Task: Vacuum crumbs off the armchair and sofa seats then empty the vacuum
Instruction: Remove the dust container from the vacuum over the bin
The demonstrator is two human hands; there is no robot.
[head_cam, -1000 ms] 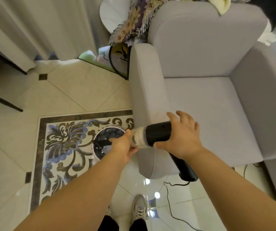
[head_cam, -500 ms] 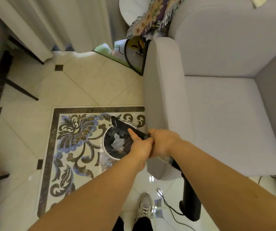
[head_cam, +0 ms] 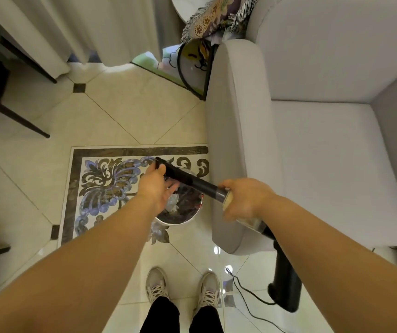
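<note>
**Over the bin, vacuum in both hands**

Beside the armchair (head_cam: 324, 150), a round bin (head_cam: 180, 216) stands on the patterned floor tile, with crumpled pale scraps and dark litter inside. My right hand (head_cam: 245, 200) curls around the clear middle section of the vacuum (head_cam: 200, 185), arm stretched forward past the chair's armrest. My left hand (head_cam: 155, 186) reaches over the bin, thumb and fingers pinching the black nozzle near its tip. Its black handle hangs below my right forearm, cord trailing on the floor.

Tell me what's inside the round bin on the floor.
The bin holds dark rubbish and a pale crumpled scrap. The left hand and vacuum nozzle above it cover its far part.
</note>
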